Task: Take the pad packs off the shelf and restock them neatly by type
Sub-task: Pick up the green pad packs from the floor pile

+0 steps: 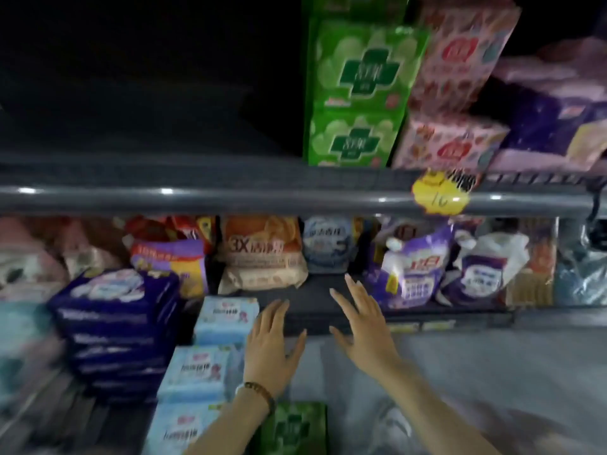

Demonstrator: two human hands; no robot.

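Light-blue plastic-wrapped pad packs (197, 369) lie in a row just beside my left hand (272, 349), next to a stack of dark-blue flat pad packs (118, 323). One dark-green square pack (295, 428) sits under my left wrist. Up top, bright-green pad packs with a cross logo (361, 80) stand stacked, pink patterned packs (450, 142) lean against them, and a purple-and-lilac pack (551, 126) lies tilted at the far right.

Both hands hold nothing. The left is flat with straight fingers, and the right hand (364, 330) is spread wide. Both are over the bare dark strip of the lower shelf (312, 310).

Here's my worry: those pink ones lean on the green stack. If I pull a green pack out carelessly, I reckon the pink lot slides over the grey rounded shelf rail (230, 195).

The wrapping looks slick and soft, so a greedy armful could squirt loose. Close by my right fingertips slumps a purple-and-white soft detergent bag (410, 267), and a wide sweep could knock it over.

The light is dim and everything is smeared, so I could easily misread a label and drop the dark-green pack in with the blues.
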